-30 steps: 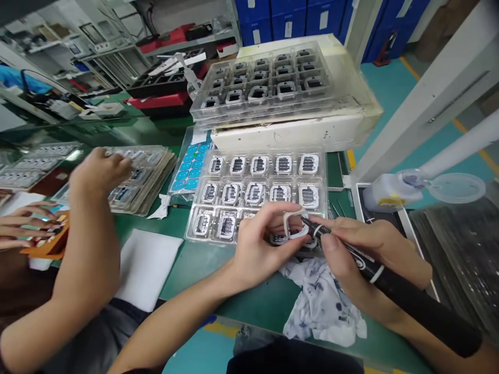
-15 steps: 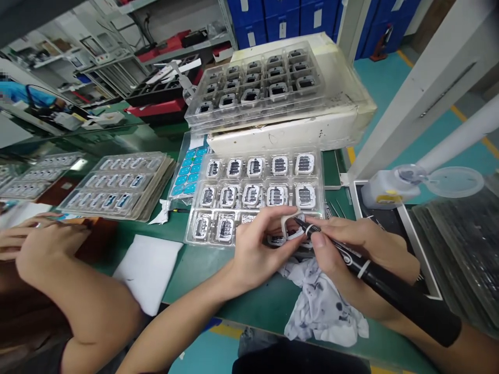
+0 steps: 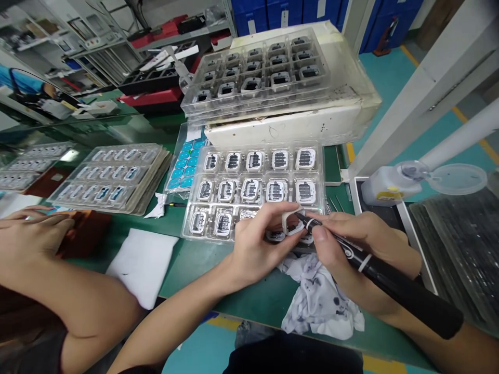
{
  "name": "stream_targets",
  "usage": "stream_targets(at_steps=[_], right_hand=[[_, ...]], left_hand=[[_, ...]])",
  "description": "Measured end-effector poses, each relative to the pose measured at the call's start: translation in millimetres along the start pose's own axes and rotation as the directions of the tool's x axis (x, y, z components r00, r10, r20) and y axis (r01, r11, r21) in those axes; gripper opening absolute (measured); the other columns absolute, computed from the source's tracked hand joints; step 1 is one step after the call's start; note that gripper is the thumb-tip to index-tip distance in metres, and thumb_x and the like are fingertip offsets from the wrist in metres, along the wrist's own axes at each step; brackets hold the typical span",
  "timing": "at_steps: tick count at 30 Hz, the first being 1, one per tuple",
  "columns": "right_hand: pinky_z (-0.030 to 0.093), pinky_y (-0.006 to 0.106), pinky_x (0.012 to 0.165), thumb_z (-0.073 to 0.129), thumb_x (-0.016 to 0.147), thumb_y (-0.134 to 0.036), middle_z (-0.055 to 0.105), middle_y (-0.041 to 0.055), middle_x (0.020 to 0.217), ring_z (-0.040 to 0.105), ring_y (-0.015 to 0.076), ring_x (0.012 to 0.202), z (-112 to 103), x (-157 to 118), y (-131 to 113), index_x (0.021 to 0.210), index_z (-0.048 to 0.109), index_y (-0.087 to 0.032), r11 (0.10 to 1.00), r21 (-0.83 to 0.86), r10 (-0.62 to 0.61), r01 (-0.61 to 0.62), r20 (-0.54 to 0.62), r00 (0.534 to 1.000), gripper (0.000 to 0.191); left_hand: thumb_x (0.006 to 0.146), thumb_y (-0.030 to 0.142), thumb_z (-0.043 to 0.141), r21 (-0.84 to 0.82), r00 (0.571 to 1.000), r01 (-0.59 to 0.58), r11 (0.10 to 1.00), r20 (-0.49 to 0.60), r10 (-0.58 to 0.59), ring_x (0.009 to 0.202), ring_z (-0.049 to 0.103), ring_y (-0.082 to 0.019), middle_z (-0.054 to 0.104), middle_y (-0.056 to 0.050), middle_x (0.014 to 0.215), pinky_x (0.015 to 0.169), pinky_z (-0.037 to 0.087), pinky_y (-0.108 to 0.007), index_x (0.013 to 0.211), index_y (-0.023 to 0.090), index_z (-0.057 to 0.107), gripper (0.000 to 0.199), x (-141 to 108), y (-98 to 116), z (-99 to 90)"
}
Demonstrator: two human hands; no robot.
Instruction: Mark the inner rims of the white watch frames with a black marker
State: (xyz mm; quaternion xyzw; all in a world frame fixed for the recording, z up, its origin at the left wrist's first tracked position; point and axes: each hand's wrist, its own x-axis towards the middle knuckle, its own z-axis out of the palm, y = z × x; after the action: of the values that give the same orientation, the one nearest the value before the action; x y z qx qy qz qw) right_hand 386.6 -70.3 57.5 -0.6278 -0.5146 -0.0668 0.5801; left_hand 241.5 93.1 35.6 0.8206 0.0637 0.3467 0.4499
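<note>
head view | forward—down (over green bench (image 3: 191,265)) | hands (image 3: 255,241) close by

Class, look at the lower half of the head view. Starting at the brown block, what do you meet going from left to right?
Brown block → white sheet → left hand → right hand → stack of trays.

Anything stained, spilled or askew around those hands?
The crumpled cloth on the green table, near the right hand, looks odd: it is blotched with dark stains. I see no spill.
</note>
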Motion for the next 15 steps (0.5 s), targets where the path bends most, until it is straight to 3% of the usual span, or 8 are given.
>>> stream_targets(at_steps=[9,15], right_hand=[[0.081,0.036,0.079,0.091,0.1,-0.023,0.091,-0.0002,0.104,0.092,0.0282,0.092,1.7,1.6,0.9,0.104,0.084,-0.034,0.999,-0.038,-0.018,0.02,0.038,0.999,0.013],[0.081,0.034,0.083,0.09,0.099,-0.011,0.091,-0.0022,0.102,0.092,0.0264,0.092,3.2,2.0,-0.1,0.11,0.083,-0.034,0.997,-0.034,-0.066,0.066,0.018,0.998,0.027]], left_hand=[[0.105,0.021,0.091,0.172,0.999,-0.043,0.984,0.016,0.041,0.084,0.091,-0.016,0.091,-0.003,0.105,0.072,0.074,-0.019,0.142,0.021,0.072,0.042,-1.3,2.2,-3.0],[0.105,0.019,0.091,0.125,0.999,-0.049,0.991,-0.006,0.05,0.09,0.093,-0.016,0.092,-0.003,0.106,0.083,0.077,-0.019,0.141,0.02,0.072,0.041,0.2,3.1,-1.7]])
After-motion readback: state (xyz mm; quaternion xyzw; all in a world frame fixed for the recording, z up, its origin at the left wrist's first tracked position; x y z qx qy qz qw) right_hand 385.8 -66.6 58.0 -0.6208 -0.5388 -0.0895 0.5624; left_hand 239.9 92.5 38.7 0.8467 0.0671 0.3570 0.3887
